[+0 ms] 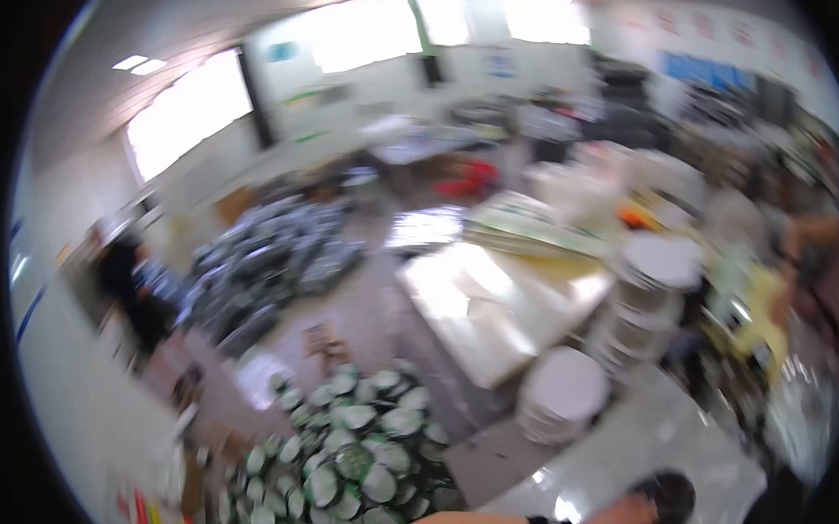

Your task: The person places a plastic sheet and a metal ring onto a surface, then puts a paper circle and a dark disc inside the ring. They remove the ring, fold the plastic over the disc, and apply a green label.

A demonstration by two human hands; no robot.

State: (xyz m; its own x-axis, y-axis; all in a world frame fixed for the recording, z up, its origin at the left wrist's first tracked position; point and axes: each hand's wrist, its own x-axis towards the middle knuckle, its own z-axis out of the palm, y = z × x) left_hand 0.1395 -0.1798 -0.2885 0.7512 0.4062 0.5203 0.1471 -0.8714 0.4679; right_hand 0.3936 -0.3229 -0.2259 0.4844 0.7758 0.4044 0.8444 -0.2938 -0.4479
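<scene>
At the bottom of the head view a bare forearm with a black band on the wrist reaches in to the right; I take it for my left arm. My left hand (621, 520) is low over a shiny pale work surface (560, 479), its fingers smeared by motion. The fingertips overlap the edge of a dark round disc (672, 504) lying on that surface. Just behind stands a stack of white round discs (566, 392), with taller stacks of white rounds (655, 270) beyond it. My right hand is out of the frame.
A heap of green-and-white round pieces (358, 445) covers the floor at lower left. Grey bundles (272, 257) are piled behind it. A glossy sheet-covered stack (501, 306) stands mid-view. A person (128, 280) is at far left; a blurred arm (804, 243) shows at the right edge.
</scene>
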